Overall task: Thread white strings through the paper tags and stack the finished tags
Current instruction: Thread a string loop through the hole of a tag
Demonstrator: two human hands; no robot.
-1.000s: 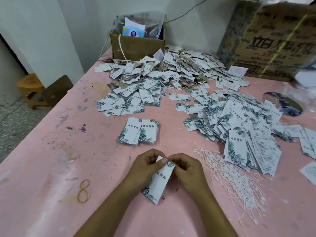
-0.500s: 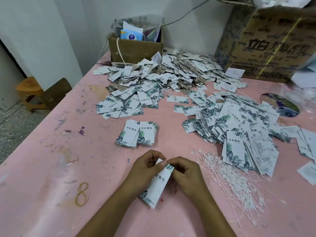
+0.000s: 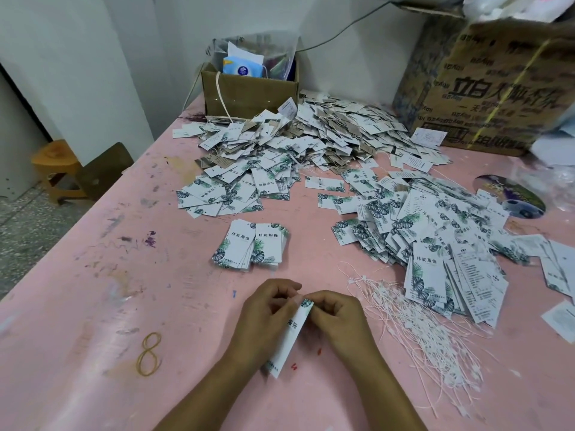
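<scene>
Left hand (image 3: 264, 318) and right hand (image 3: 337, 318) both pinch one stiff rectangular paper tag (image 3: 287, 340) at its leaf-printed top edge, tag tilted, at 6 o'clock on the scuffed pink table (image 3: 93, 306). No string visible in the fingers. Tan rubber band (image 3: 150, 354) twisted into an 8 at 8 o'clock. Thin white strings (image 3: 426, 331) in a tangled fan at 4 o'clock. Small neat tag stack (image 3: 252, 244) centre. Loose tag heap (image 3: 435, 231) at 2 o'clock, bigger pile (image 3: 311, 141) at 12. Brown cardboard box (image 3: 249, 91) behind.
</scene>
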